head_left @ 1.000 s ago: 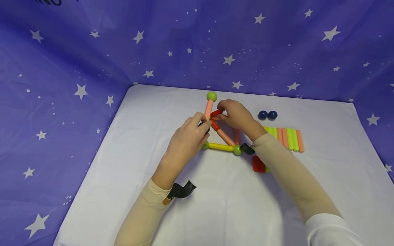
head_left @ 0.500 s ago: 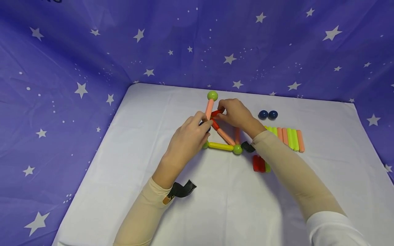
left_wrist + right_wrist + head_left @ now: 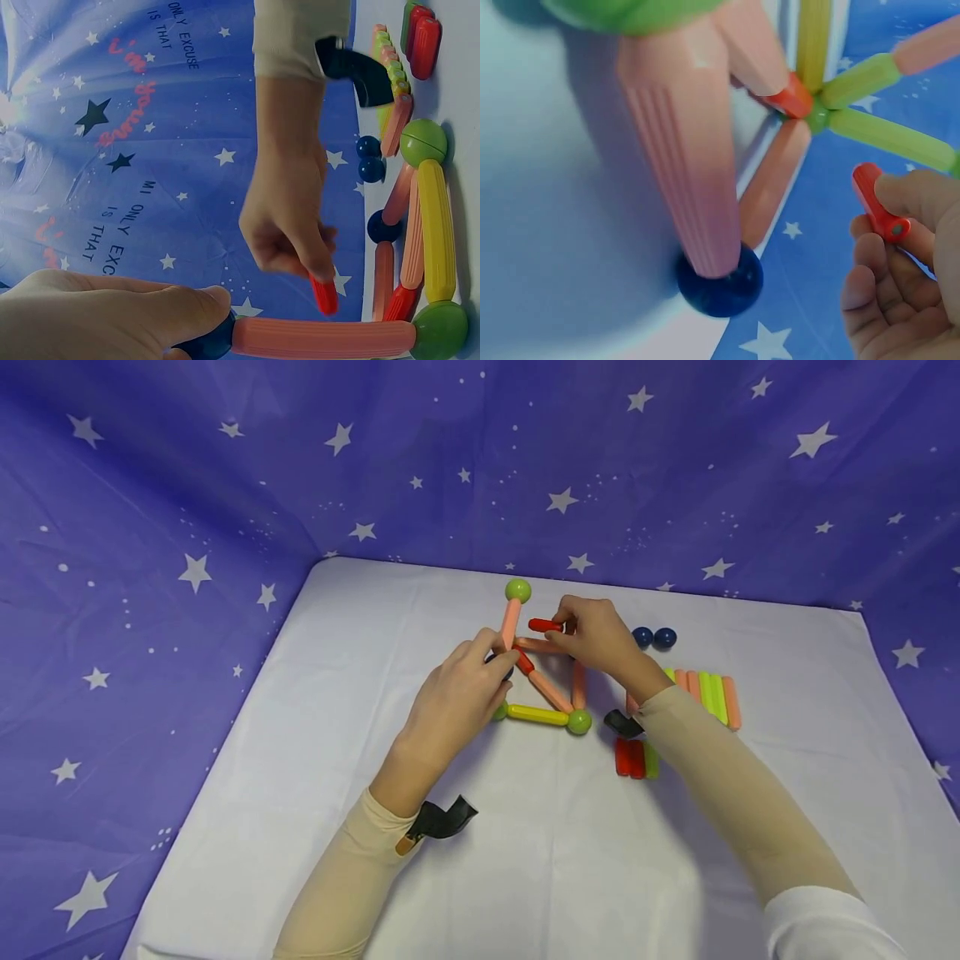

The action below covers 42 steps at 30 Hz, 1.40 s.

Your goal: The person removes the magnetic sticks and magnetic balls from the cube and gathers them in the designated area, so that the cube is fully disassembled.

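Observation:
My left hand (image 3: 459, 697) pinches a dark blue ball (image 3: 211, 341) between thumb and fingers. From that ball a pink magnetic rod (image 3: 322, 337) runs down to a green ball (image 3: 439, 331) at the table. My right hand (image 3: 602, 635) pinches a short red rod (image 3: 874, 199) by one end, its other end pointing free above the frame. The frame's base has a yellow rod (image 3: 537, 715), a green corner ball (image 3: 579, 721), and a diagonal of pink rod (image 3: 551, 692) and short red rod (image 3: 523, 658). Behind my left fingers, another pink rod (image 3: 510, 620) leads to a green ball (image 3: 517, 591).
Two dark blue balls (image 3: 653, 637) lie at the back right. A row of pink and yellow-green rods (image 3: 705, 697) lies partly under my right forearm. Short red and green rods (image 3: 636, 759) sit nearer me. A starry blue cloth (image 3: 450, 460) walls the table's back and sides.
My right hand has moved right with the short red rod, away from the joint by my left fingers. A pink rod there now shows more. My left hand stays put.

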Each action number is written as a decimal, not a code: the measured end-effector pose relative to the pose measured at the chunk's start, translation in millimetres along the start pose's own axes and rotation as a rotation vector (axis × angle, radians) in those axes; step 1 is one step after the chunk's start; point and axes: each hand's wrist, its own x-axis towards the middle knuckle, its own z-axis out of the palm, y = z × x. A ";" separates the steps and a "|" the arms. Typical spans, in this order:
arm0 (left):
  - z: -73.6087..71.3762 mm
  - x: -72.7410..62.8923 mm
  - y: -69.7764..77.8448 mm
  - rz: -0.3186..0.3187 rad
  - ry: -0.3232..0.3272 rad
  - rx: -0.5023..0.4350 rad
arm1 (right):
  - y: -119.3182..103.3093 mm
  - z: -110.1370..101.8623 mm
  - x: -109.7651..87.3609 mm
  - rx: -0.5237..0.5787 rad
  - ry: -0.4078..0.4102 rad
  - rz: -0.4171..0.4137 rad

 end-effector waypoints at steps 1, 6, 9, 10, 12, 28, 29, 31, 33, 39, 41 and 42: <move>0.0 0.3 0.3 0.000 -0.001 -0.002 | 0.7 -2.7 -5.0 0.011 0.018 0.004; -0.4 1.3 1.0 -0.006 -0.010 -0.005 | 8.6 -14.0 -33.8 0.053 0.111 0.073; -0.3 1.0 0.8 -0.010 -0.013 -0.002 | 14.9 -20.8 -53.6 0.074 0.159 0.108; -0.1 0.8 0.7 -0.011 -0.014 -0.001 | 16.9 -23.0 -60.4 0.074 0.176 0.109; 0.2 0.6 0.5 -0.013 -0.016 -0.001 | 21.5 -27.1 -74.6 0.053 0.204 0.098; -1.4 2.9 0.6 -0.012 0.010 -0.018 | 44.8 -37.8 -195.9 -0.180 0.280 0.125; -1.5 3.0 0.7 -0.011 0.014 -0.019 | 45.6 -37.0 -200.7 -0.190 0.278 0.134; -1.1 2.7 0.4 -0.012 0.020 -0.020 | 47.9 -34.4 -207.4 -0.201 0.262 0.158; -0.4 2.4 0.3 -0.013 0.024 -0.025 | 50.5 -31.6 -211.1 -0.203 0.220 0.192; 2.8 1.5 1.4 -0.005 0.022 -0.034 | 55.2 -25.4 -215.5 -0.209 0.065 0.245; 3.8 2.0 2.3 0.003 0.021 -0.037 | 55.5 -23.8 -217.0 -0.205 0.046 0.251; 4.1 2.4 2.8 0.007 0.023 -0.037 | 55.5 -23.0 -217.8 -0.200 0.041 0.255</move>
